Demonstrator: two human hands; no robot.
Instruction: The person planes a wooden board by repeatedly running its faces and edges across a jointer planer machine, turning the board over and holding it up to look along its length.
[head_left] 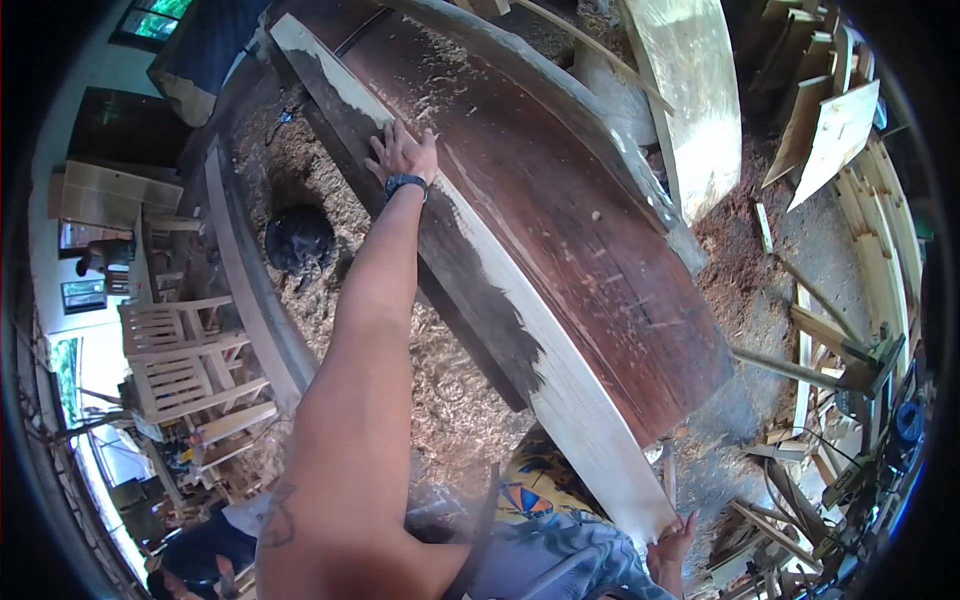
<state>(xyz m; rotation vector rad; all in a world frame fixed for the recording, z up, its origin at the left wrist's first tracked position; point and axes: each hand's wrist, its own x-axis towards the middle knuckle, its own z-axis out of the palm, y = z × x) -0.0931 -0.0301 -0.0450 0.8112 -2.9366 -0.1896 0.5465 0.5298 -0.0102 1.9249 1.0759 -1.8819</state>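
A long wooden plank (560, 370) runs diagonally from the upper left to the lower right. One part of its face is pale and smooth, and the rest is dark and rough with a ragged border between them. My left hand (405, 155) lies on the plank's far part, fingers spread, a dark band on its wrist. At the near end, my right hand (675, 545) holds the plank by its corner, with the fingers partly hidden. Beneath and beside the plank is a broad reddish-brown wooden slab (600, 260) sprinkled with shavings.
Wood shavings (460, 360) cover the floor, where a dark round thing (300, 240) lies. A long board (250, 270) stands left, near a slatted wooden frame (185, 350). A pale slab (690, 100) and stacked boards (875, 230) are right. Another person (205, 550) is at lower left.
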